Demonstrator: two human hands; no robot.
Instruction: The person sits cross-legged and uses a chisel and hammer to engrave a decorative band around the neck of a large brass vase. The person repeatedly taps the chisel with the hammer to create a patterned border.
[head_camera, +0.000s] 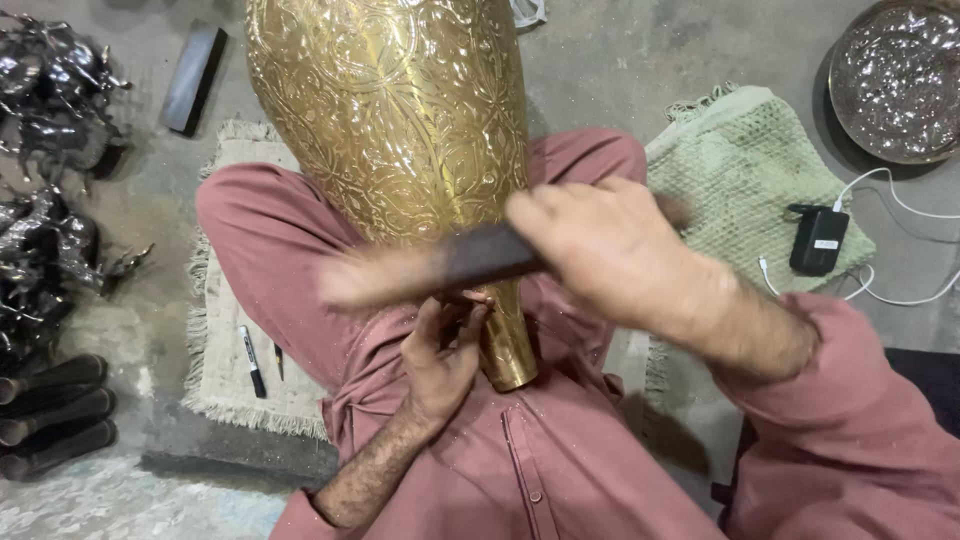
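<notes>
The engraved golden brass vase (400, 130) already looks fully patterned; the left hand (445, 355) pinches something unclear at its neck, while the right hand (610, 250) grips a blurred dark wooden mallet (440, 268).

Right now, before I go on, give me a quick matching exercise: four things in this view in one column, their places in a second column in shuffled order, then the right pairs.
Things:
1. brass vase
2. black marker
3. black charger
4. round metal tray

Places:
A. top right corner, on the floor
B. on the green knitted cloth, white cable attached
C. across the lap, narrow neck by the left hand
D. on the fringed beige mat, left of the lap

Pairs: 1-C, 2-D, 3-B, 4-A

The right hand grips a blurred dark tool above the vase's neck.
</notes>
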